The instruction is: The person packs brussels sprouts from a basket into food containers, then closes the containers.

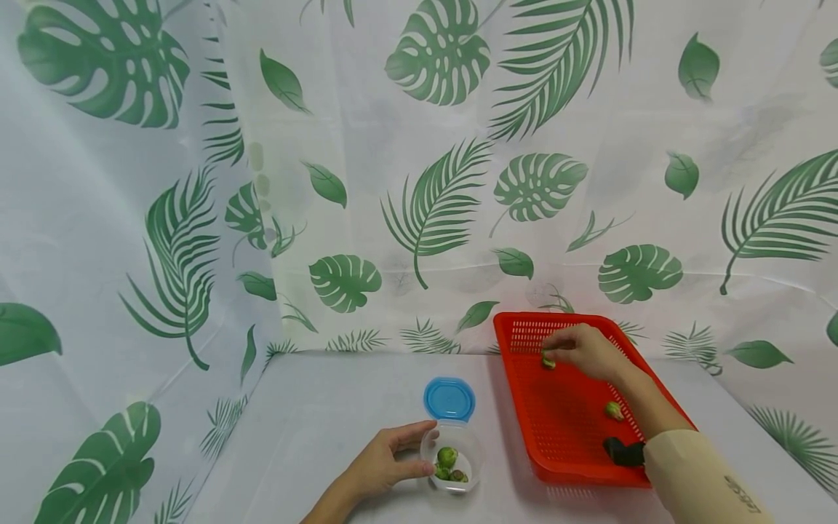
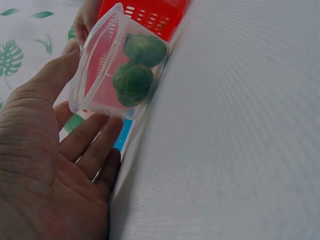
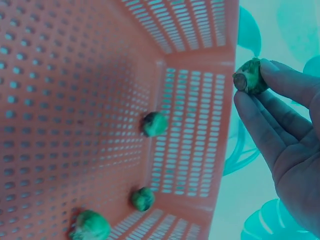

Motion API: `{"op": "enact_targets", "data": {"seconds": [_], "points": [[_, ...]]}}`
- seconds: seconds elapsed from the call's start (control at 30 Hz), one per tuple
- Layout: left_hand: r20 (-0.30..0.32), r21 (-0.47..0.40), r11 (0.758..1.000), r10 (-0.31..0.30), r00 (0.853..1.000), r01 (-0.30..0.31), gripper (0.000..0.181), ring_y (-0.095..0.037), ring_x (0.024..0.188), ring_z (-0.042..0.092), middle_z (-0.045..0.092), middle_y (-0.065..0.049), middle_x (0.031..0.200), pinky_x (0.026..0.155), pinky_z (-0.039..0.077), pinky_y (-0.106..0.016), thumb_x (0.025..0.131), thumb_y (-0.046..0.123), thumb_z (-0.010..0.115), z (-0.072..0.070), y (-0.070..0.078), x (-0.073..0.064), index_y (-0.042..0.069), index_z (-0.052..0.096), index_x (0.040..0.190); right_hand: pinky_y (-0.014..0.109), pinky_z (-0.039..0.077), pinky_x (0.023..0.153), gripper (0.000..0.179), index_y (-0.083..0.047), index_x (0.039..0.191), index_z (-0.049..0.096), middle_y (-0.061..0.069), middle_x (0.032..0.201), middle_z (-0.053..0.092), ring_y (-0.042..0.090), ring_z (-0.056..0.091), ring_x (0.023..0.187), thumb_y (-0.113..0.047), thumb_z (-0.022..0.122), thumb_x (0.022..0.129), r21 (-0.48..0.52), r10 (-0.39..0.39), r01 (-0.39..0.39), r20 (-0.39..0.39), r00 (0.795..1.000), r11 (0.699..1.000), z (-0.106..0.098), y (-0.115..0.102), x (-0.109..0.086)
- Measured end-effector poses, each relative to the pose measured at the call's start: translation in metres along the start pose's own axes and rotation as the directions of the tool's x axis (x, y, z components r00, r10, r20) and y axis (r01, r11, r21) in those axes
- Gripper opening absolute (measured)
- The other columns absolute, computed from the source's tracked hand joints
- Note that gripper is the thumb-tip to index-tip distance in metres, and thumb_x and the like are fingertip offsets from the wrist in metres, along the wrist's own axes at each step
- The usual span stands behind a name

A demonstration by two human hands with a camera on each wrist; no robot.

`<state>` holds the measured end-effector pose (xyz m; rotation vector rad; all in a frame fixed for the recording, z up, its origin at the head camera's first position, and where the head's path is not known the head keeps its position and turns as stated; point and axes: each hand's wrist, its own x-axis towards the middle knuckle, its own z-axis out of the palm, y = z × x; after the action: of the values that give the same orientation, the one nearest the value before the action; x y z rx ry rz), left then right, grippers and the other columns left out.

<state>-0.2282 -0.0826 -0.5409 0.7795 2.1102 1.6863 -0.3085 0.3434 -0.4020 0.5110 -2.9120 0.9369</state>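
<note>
My left hand (image 1: 386,458) grips a small clear plastic container (image 1: 473,477) on the table, thumb on one side and fingers on the other. A few Brussels sprouts (image 1: 448,457) lie inside it. Its blue lid (image 1: 449,399) is flipped back, away from me. Over the far part of a red basket (image 1: 524,429), my right hand (image 1: 585,353) pinches a Brussels sprout (image 3: 251,77) between thumb and fingertips, its cut stem end showing in the right wrist view. Loose sprouts (image 3: 155,124) sit on the basket floor below; the head view shows one sprout (image 1: 613,410) beside my forearm.
The basket has perforated walls and stands right of the container, near the back curtain (image 1: 353,218) with its green leaf print. A white cover spreads over the table (image 1: 314,407). A black strap or device (image 1: 625,452) sits at my right wrist.
</note>
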Motion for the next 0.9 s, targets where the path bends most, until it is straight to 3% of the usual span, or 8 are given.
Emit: {"op": "enact_targets", "data": {"seconds": [0.2, 0.6, 0.9], "points": [[0.005, -0.006, 1.000, 0.008, 1.000, -0.008, 0.058, -0.014, 0.135, 0.060, 0.060, 0.000, 0.151, 0.113, 0.047, -0.027, 0.096, 0.025, 0.078, 0.000, -0.001, 0.000, 0.028, 0.057, 0.150, 0.024, 0.057, 0.077, 0.022, -0.018, 0.115, 0.080, 0.002, 0.108, 0.076, 0.024, 0.063, 0.100, -0.019, 0.080, 0.093, -0.043, -0.044, 0.042, -0.031, 0.999, 0.998, -0.001, -0.020, -0.001], [0.010, 0.006, 1.000, 0.007, 1.000, -0.007, 0.058, -0.015, 0.136, 0.059, 0.059, -0.003, 0.152, 0.114, 0.047, -0.030, 0.097, 0.026, 0.077, 0.000, 0.001, 0.000, 0.024, 0.056, 0.151, 0.024, 0.059, 0.073, 0.018, -0.020, 0.110, 0.080, -0.003, 0.098, 0.075, 0.021, 0.064, 0.092, -0.019, 0.081, 0.092, -0.002, -0.102, 0.102, -0.077, 0.992, 0.995, 0.000, -0.042, -0.002], [0.005, 0.005, 1.000, -0.003, 1.000, 0.003, 0.058, -0.015, 0.136, 0.060, 0.059, -0.002, 0.152, 0.115, 0.047, -0.033, 0.097, 0.026, 0.077, 0.000, 0.001, 0.000, 0.025, 0.056, 0.151, 0.024, 0.060, 0.074, 0.020, -0.022, 0.110, 0.081, -0.003, 0.103, 0.074, 0.022, 0.063, 0.096, -0.014, 0.082, 0.091, 0.010, -0.164, 0.166, -0.114, 0.980, 0.986, 0.003, -0.064, -0.003]]}}
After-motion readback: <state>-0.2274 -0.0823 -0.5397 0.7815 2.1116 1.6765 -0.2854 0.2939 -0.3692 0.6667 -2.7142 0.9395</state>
